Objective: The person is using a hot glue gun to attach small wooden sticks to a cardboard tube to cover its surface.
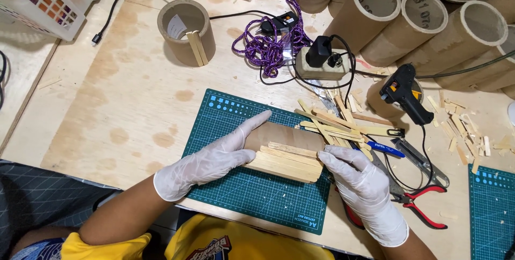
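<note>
On the green cutting mat [241, 195] the cardboard tube [281, 138], half clad in sticks [287, 163], lies with its long axis left to right between my hands, left hand [212, 161] spread flat on one end, right hand [357, 177] curled against the other.

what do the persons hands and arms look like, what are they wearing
Both the left hand and right hand wear thin white disposable gloves, wrinkled, ending just past the wrists. The forearms are bare, with no long sleeves; a yellow shirt shows at the bottom edge.
</note>
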